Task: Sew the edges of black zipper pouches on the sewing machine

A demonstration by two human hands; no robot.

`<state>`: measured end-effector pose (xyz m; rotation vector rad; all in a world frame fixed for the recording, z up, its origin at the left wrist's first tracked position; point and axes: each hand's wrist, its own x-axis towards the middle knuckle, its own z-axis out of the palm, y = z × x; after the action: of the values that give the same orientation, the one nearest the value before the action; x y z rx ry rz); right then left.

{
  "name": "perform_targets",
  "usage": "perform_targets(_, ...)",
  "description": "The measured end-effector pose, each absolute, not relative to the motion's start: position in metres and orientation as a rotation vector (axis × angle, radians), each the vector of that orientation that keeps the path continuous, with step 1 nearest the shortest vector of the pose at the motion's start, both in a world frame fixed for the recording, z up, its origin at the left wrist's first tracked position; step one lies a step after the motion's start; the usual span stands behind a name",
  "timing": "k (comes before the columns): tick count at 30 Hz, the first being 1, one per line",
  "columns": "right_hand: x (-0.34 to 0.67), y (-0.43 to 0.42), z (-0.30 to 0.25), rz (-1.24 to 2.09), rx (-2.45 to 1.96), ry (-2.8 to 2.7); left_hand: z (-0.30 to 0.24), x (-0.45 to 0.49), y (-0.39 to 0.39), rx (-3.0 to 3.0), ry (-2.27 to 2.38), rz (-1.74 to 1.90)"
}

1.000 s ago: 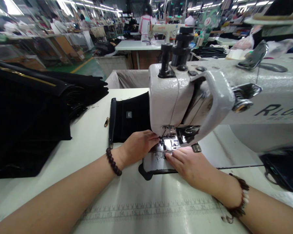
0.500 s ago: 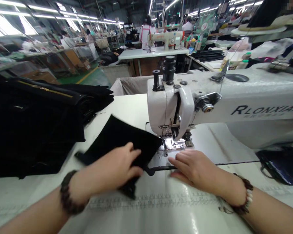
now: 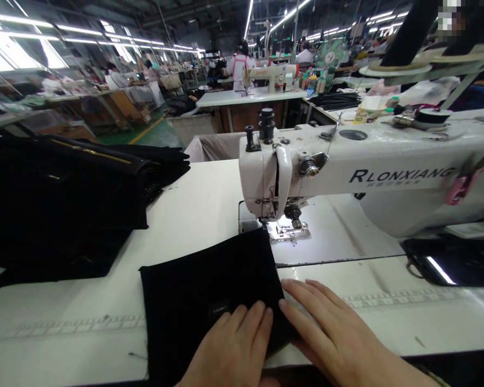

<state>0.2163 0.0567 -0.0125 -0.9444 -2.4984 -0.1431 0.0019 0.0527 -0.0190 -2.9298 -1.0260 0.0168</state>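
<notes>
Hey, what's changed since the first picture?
The black fabric piece came nearer the camera. The left hand moved back from the sewing machine onto it, the right hand to its right edge. The machine and black pile stayed put.

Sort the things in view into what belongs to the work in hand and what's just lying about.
In the work:
- black fabric piece, under the left hand, right hand at its edge
- white sewing machine
- probably the black stack

Apparently lying about:
- dark glossy item
- pink-handled scissors
- patterned cup
</notes>
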Motion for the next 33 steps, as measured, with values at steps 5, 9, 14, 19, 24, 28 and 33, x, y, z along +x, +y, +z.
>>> perform_targets(5, 0.207, 0.061, -0.011, -0.246, -0.695, -2.493, -0.018, 0.014, 0.049, -2.703, -1.146, -0.295)
perform_targets(9, 0.207, 0.064, 0.004, -0.298, -0.669, -2.481, -0.007, 0.019, 0.055, -2.61, -1.023, -0.616)
perform_targets(14, 0.207, 0.056, 0.009, -0.344, -0.75, -2.558, -0.005, 0.02, 0.06, -2.661, -0.873, -0.721)
perform_targets(19, 0.205, 0.054, -0.002, -0.411, -0.741, -2.65, -0.02, 0.018, 0.062, -2.74, -0.875, -0.626)
perform_targets(24, 0.201, 0.071, -0.015, -0.362, -0.723, -2.674, -0.021, 0.016, 0.076, -2.899, -0.875, -0.278)
perform_targets(28, 0.198, 0.087, -0.019, -0.262, -0.727, -2.806, -0.021, 0.017, 0.092, -2.965, -0.895, -0.078)
perform_targets(33, 0.193, 0.109, -0.015, -0.225, -0.741, -2.839, -0.024, 0.013, 0.111, -2.949, -0.858, -0.062)
